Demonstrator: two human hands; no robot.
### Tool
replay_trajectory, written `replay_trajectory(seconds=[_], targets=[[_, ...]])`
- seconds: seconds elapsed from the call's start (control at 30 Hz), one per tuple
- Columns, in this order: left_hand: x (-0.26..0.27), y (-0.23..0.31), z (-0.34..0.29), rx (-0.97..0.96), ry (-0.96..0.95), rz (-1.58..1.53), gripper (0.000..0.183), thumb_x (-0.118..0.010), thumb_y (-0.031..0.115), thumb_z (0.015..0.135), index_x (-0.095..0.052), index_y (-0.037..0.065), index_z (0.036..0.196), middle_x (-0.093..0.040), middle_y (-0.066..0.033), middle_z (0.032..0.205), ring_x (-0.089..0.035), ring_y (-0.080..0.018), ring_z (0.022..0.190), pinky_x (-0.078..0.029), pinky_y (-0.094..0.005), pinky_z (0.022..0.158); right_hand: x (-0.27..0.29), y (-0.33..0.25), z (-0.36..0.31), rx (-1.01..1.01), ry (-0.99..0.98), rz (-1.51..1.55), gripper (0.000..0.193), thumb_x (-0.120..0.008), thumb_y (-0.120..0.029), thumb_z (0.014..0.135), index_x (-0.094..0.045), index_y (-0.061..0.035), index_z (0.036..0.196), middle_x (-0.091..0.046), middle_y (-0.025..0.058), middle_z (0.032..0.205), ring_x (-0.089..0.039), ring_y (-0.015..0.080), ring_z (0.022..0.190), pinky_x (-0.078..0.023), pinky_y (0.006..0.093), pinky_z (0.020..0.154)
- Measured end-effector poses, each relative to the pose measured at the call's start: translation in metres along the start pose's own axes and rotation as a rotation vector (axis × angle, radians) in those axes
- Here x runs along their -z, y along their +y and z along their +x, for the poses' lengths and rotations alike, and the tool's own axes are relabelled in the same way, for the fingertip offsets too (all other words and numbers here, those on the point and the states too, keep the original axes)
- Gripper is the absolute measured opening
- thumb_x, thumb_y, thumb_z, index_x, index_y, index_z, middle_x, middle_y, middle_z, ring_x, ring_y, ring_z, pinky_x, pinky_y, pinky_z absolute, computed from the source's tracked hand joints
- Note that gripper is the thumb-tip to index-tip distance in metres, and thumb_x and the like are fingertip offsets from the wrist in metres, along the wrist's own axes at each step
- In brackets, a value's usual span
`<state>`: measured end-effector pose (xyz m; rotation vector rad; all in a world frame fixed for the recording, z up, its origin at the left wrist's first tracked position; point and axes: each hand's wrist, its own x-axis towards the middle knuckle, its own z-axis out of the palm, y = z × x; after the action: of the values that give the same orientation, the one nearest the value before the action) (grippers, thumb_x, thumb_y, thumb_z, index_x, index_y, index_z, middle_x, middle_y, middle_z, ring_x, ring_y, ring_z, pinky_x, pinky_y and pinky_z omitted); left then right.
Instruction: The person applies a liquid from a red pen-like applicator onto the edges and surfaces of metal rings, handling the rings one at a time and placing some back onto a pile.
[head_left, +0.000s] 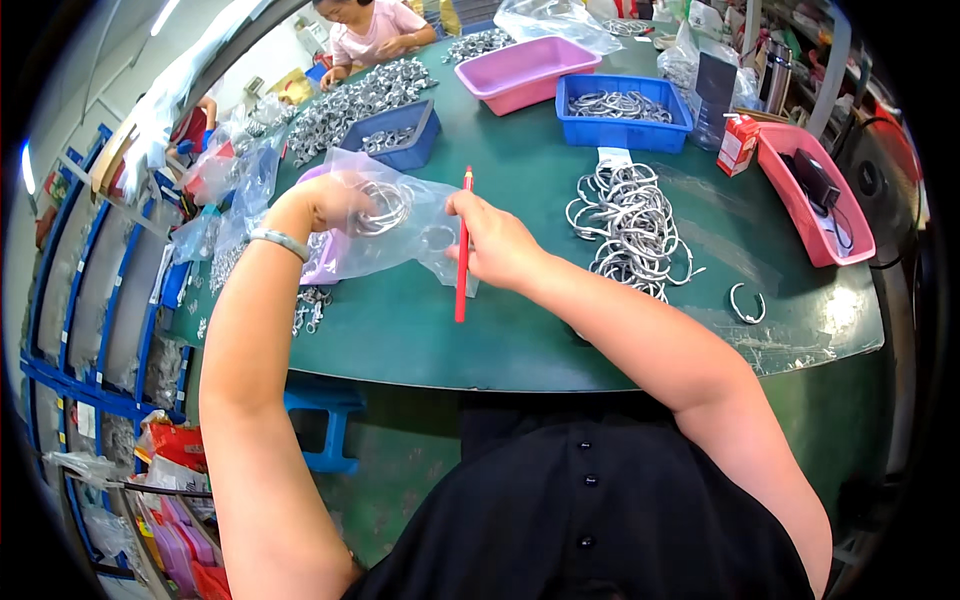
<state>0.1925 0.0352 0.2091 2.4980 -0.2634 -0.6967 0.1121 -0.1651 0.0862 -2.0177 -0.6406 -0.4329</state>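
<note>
A clear plastic bag (345, 245) hangs between my hands above the table. At its left part, my left hand (345, 203) is closed on several silvery metal rings (385, 210), the bag's film partly covering its fingers. My right hand (495, 240) is closed on a red pencil (463, 270), held upright, and its fingertips also meet the bag's right edge. A ring-like outline shows through the film beside those fingertips. To the right of my right hand lies a heap of open metal rings (635, 225), with a single ring (747, 303) apart from it.
On the green table (400, 350) stand a blue bin (625, 130) of rings, a pink bin (525, 75), a smaller blue bin (405, 140) and a pile of metal parts (350, 105). A pink basket (825, 200) and red carton (737, 145) are right. A person (375, 35) sits across.
</note>
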Motion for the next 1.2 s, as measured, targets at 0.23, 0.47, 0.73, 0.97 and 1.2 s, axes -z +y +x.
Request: replay_trajectory(seconds=[0.23,0.47,0.73,0.97,1.2], targets=[[0.047,-0.017,-0.047,-0.007,0.037,-0.229,0.023,-0.054,0.003,0.075,-0.054,0.005,0.098,-0.056,-0.0027,0.073,-0.054,-0.0106,0.057,-0.045,-0.0255,0.046,-0.023,0.020,0.010,0.082,0.044,-0.152,0.030,-0.064,-0.006,0.071,-0.041,-0.0046,0.091,-0.056,0.0155,0.081,-0.056,0.0352,0.075,-0.044,0.0409,0.062],[0.048,-0.024,-0.125,-0.218,0.228,-0.188,0.028,-0.054,0.003,0.077,-0.054,0.000,0.105,-0.061,-0.0047,0.082,-0.057,-0.0093,0.070,-0.047,-0.0227,0.061,-0.022,0.031,0.008,0.001,0.061,-0.075,0.024,-0.061,-0.005,0.071,-0.045,-0.0039,0.088,-0.056,0.0168,0.075,-0.056,0.0356,0.072,-0.044,0.0398,0.061],[-0.144,-0.027,-0.057,-0.173,-0.312,0.056,0.036,-0.053,0.006,0.077,-0.049,-0.001,0.112,-0.060,-0.0104,0.090,-0.055,-0.0150,0.077,-0.046,-0.0297,0.069,-0.009,0.037,-0.001,-0.023,0.023,-0.064,0.028,-0.066,-0.008,0.071,-0.043,-0.0035,0.086,-0.054,0.0144,0.066,-0.056,0.0319,0.062,-0.043,0.0363,0.056],[-0.193,-0.029,-0.021,-0.226,-0.013,-0.100,0.039,-0.054,0.006,0.079,-0.044,-0.005,0.115,-0.054,-0.0145,0.089,-0.058,-0.0179,0.061,-0.048,-0.0277,0.050,0.006,0.029,-0.012,-0.061,-0.050,-0.123,0.029,-0.065,-0.006,0.068,-0.048,-0.0044,0.092,-0.058,0.0167,0.080,-0.057,0.0357,0.077,-0.045,0.0394,0.065],[-0.195,-0.057,-0.037,-0.330,0.348,0.120,0.034,-0.060,0.013,0.078,-0.053,-0.003,0.107,-0.054,-0.0131,0.090,-0.057,-0.0188,0.066,-0.047,-0.0288,0.055,0.038,0.022,-0.049,-0.119,-0.031,-0.070,0.025,-0.062,-0.006,0.076,-0.048,-0.0040,0.096,-0.060,0.0093,0.084,-0.059,0.0211,0.072,-0.047,0.0304,0.064]])
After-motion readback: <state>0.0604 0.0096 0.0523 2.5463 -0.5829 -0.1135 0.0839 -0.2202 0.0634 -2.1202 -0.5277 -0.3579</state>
